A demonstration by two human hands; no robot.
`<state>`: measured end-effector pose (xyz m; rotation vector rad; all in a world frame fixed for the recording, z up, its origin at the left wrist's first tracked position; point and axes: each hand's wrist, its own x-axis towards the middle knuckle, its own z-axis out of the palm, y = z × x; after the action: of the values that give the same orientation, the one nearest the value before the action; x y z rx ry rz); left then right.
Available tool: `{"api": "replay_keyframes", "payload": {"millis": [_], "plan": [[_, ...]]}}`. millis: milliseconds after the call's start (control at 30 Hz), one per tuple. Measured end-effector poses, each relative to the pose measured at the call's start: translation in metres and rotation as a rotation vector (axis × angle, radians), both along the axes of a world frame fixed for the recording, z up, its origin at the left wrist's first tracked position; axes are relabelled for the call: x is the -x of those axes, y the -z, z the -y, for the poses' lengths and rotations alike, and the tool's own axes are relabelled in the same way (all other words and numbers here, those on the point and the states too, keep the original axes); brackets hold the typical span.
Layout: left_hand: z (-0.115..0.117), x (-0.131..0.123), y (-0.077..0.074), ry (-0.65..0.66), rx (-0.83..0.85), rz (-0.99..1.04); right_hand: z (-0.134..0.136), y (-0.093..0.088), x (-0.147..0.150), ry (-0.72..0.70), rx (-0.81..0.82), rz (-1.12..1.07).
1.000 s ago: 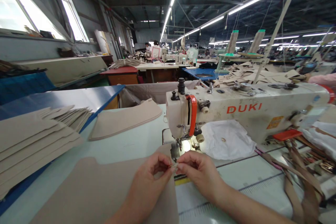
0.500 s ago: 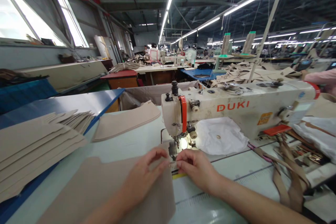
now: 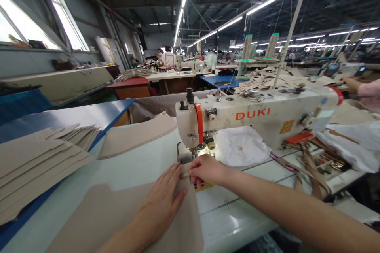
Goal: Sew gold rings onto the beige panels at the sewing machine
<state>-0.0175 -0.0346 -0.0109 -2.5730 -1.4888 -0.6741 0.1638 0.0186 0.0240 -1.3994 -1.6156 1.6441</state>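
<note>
A large beige panel (image 3: 97, 217) lies on the pale machine table, its upper right corner close to the needle area of the sewing machine (image 3: 225, 116). My left hand (image 3: 158, 203) rests flat on this panel, fingers stretched toward the machine and thumb apart. Just in front of the presser foot, my right hand (image 3: 206, 169) is closed in a pinch on a narrow beige strap (image 3: 185, 174). The strap lies across the panel's edge, and a small metal piece shows at its left end. My right fingers hide part of the strap and the needle area.
Stacked beige panels (image 3: 38, 166) lie at the left on a blue surface. More cut pieces (image 3: 136, 134) sit behind the machine table's left side. A white cloth (image 3: 242, 146) is under the machine arm, with loose straps (image 3: 310, 170) to the right. A co-worker's pink sleeve (image 3: 369, 93) shows far right.
My left hand has gone from pinching by the panel's edge to lying flat on it. My right hand has moved left with the strap, onto the panel's edge. The view has shifted slightly.
</note>
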Motion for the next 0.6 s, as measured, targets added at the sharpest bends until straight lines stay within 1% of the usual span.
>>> {"api": "replay_keyframes", "payload": {"millis": [133, 267, 400, 600], "plan": [[-0.006, -0.002, -0.010, 0.034, -0.045, 0.092, -0.005, -0.001, 0.004, -0.034, 0.004, 0.048], [-0.015, -0.014, -0.019, 0.138, -0.132, 0.119, -0.006, -0.003, 0.004, -0.042, -0.001, 0.086], [-0.020, -0.024, -0.019, 0.188, -0.217, 0.125, -0.007, -0.005, 0.003, -0.045, -0.018, 0.131], [-0.021, -0.026, -0.016, 0.204, -0.263, 0.142, -0.006, -0.008, 0.001, -0.069, -0.080, 0.195]]}}
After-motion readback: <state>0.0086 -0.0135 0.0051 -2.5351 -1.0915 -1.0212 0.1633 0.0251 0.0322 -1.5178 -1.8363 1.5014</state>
